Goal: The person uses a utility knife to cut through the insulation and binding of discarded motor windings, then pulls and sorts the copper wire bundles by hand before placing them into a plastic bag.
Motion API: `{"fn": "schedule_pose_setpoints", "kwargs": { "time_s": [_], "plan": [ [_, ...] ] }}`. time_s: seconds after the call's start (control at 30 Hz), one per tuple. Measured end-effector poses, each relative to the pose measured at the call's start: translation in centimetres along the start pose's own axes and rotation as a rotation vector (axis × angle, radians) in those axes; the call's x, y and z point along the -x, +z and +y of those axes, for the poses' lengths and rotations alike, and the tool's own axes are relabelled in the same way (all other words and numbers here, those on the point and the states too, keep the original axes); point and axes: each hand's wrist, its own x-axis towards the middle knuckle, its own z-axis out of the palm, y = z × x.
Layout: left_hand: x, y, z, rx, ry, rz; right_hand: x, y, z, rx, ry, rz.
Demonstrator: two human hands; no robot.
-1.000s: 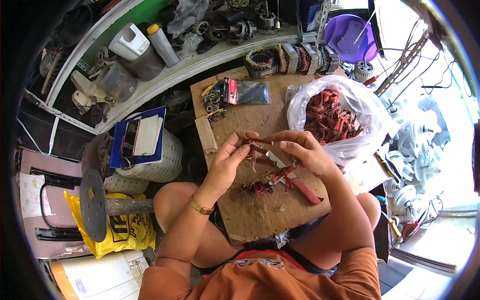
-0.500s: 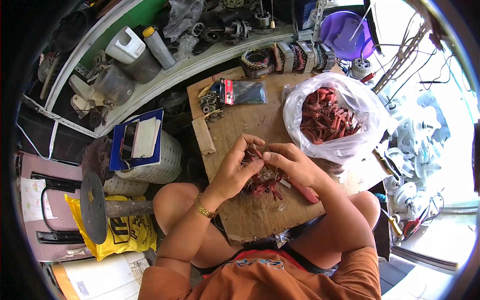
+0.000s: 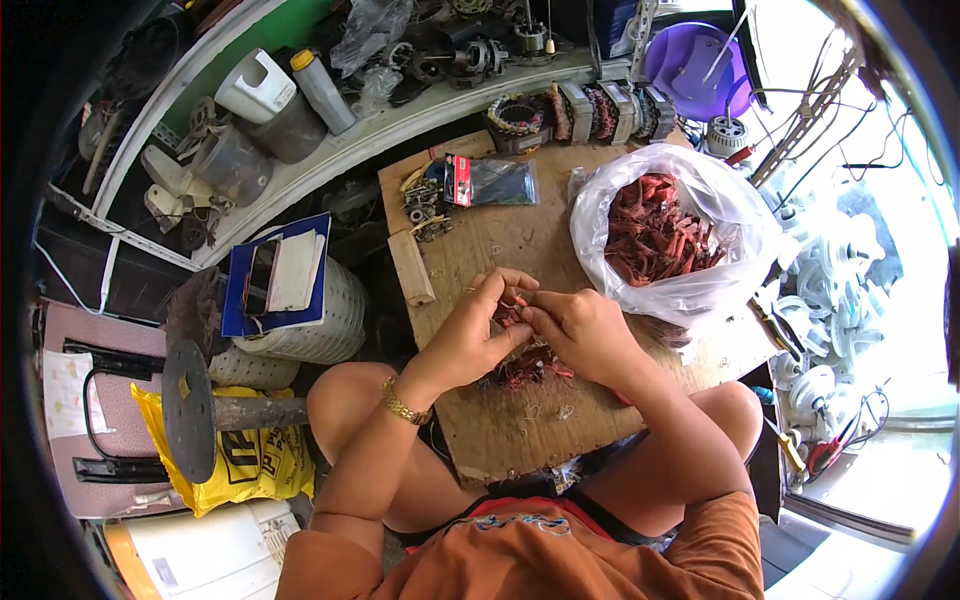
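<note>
Hands: left hand [image 3: 468, 342] and right hand [image 3: 583, 335], farther apart a second earlier, had met, confining work to the fingertips.
Grip: both nearly closed, left fingers curved, right fingertips pinching, around a small red fibrous scrap [image 3: 508, 311].
Scrap: was above brown wooden worktop [image 3: 490, 440], near-left of white plastic bag [image 3: 592, 235].

From my remote feed I get a green wall [image 3: 295, 30] approx. 10 o'clock, long white-edged shelf [image 3: 400, 122] at 11, pink seat [image 3: 130, 420] w/ blk arms btwn 8 & 9, wooden worktable [image 3: 480, 435] mid-view, v. bright light [image 3: 920, 340] at 3.
</note>
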Motion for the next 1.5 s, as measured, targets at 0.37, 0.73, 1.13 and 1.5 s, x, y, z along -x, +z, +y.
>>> {"fn": "schedule_pose_setpoints", "kwargs": {
  "time_s": [0.37,0.73,1.13,1.5],
  "plan": [
    [0.1,0.6,0.2,-0.645,0.088,0.099,0.1,2.0,0.6,0.420,-0.142,0.019],
    [-0.7,1.8,-0.7,-1.024,0.185,0.253,0.7,1.5,-0.8,0.240,0.033,-0.036],
    [-1.1,0.8,-0.5,-0.585,0.257,0.278,-0.3,-0.5,1.2,-0.227,0.219,-0.151],
    [0.2,0.7,-1.6,0.448,-0.321,0.165,-1.0,-3.2,0.6,-1.000,0.363,-0.155]
  ]
}}
